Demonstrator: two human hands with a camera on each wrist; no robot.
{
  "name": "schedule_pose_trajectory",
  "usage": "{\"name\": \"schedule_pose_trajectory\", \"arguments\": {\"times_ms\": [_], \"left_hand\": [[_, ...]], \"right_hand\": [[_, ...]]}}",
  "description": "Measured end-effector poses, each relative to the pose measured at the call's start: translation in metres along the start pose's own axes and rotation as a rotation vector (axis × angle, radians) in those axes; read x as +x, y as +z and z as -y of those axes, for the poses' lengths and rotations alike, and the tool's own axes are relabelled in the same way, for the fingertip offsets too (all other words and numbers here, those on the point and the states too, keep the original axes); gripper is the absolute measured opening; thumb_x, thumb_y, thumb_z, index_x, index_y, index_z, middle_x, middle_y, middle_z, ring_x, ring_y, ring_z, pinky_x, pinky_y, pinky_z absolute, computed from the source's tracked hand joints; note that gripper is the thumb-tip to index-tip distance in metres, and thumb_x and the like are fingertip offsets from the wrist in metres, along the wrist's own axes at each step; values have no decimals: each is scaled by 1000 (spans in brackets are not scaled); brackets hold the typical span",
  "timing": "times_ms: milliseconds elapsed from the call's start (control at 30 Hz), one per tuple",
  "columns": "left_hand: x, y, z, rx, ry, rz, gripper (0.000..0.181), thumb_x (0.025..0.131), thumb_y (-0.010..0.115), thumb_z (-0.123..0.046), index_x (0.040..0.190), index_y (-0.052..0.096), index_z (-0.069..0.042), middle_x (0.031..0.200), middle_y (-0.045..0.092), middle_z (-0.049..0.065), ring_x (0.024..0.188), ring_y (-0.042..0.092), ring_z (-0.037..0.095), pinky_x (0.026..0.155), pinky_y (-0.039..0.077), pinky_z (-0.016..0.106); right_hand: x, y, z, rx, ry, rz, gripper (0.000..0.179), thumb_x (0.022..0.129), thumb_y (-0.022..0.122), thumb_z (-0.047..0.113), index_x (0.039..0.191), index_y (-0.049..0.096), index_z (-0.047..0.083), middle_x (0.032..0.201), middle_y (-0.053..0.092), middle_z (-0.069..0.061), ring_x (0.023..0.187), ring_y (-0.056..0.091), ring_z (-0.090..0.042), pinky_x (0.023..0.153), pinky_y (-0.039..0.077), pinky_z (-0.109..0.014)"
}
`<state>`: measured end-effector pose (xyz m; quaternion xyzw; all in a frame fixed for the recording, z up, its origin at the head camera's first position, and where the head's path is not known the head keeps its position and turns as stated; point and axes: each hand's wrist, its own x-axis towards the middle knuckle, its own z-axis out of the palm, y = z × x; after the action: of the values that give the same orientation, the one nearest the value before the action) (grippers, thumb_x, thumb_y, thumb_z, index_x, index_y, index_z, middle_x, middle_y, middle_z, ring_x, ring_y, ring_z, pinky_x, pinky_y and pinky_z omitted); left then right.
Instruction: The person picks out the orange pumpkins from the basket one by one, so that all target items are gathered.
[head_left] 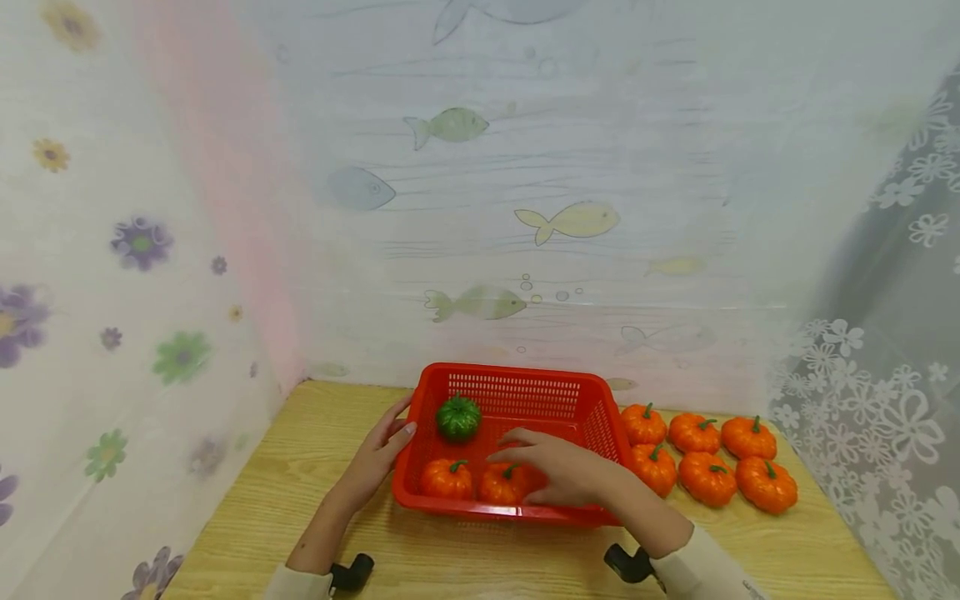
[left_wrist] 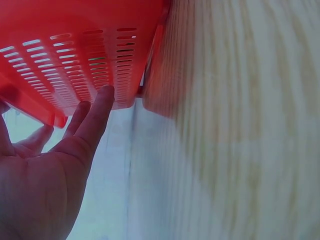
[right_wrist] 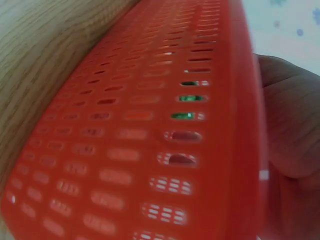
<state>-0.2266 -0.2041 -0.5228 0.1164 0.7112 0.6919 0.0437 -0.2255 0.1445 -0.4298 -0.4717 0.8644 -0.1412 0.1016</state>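
Note:
A red plastic basket with slotted walls stands on the wooden table. Inside it are a green pumpkin at the back left and two orange pumpkins along the front, the left one and the right one. My left hand holds the basket's left side, thumb at the rim; in the left wrist view its fingers reach along the outer wall. My right hand is inside the basket, its fingers spread loosely around the right orange pumpkin. In the right wrist view the basket wall hides the fingertips.
Several orange pumpkins stand in two rows on the table, just right of the basket. The wooden tabletop meets a fish-patterned curtain behind the basket. Flowered curtains hang at the sides.

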Motion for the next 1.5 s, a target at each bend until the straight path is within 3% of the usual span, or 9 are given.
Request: {"name": "schedule_pose_trajectory", "arguments": {"times_ms": [433, 733, 1167, 1500], "left_hand": [[1, 3, -2, 21, 1, -5, 59, 113, 54, -35, 167, 31, -36, 157, 49, 18, 137, 56, 43, 101, 59, 48], [1, 2, 0, 13, 5, 2, 59, 113, 54, -34, 167, 30, -35, 153, 51, 21, 133, 59, 44, 97, 61, 44], [0, 3, -1, 29, -10, -26, 59, 113, 54, -35, 167, 31, -33, 154, 51, 19, 135, 59, 42, 98, 60, 47], [0, 2, -1, 42, -9, -24, 59, 113, 54, -35, 167, 31, -35, 155, 51, 20, 135, 58, 43, 99, 60, 48]], "right_hand": [[12, 15, -8, -2, -60, 17, 63, 90, 87, 17, 148, 62, 19, 149, 56, -5, 135, 57, -21, 113, 50, -38], [12, 16, -10, -4, -29, 4, 65, 89, 88, 17, 149, 62, 20, 146, 57, 0, 132, 58, -19, 111, 51, -37], [-6, 9, -8, 78, 59, -77, 65, 91, 86, 20, 151, 60, 25, 147, 55, 4, 127, 58, -15, 105, 55, -38], [-29, 2, -4, 57, 98, -184, 69, 91, 86, 26, 153, 56, 28, 149, 53, 6, 124, 60, -16, 102, 57, -41]]}}
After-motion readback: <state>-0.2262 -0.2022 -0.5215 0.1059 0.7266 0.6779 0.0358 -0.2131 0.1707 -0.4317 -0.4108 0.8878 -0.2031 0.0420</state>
